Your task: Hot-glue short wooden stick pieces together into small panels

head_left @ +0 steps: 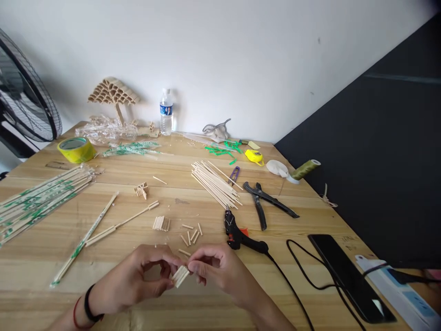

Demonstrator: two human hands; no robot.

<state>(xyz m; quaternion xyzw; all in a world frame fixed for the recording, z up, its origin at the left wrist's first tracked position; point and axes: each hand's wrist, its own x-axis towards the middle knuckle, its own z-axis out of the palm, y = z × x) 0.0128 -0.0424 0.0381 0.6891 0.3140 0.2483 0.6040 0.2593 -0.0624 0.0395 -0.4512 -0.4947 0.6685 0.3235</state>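
Between the fingertips of my left hand (132,276) is a small panel of short wooden sticks (180,276) set side by side, tilted above the table. The thumb and fingers of my right hand (223,271) pinch at its upper right corner; what exactly lies under those fingertips is hidden. Just beyond my hands are several loose short stick pieces (194,236) and a small block of short sticks (161,223) laid together. A black glue gun (237,233) lies on its side to the right of them, its cord trailing toward the front edge.
A bundle of long sticks (215,184), purple snips (234,175) and black cutters (263,202) lie past the glue gun. Right: a black phone (351,278) and power strip (403,294). Left: wrapped sticks (44,197), yellow tape (76,151). Behind: a bottle (166,115) and stick-built tree (113,94).
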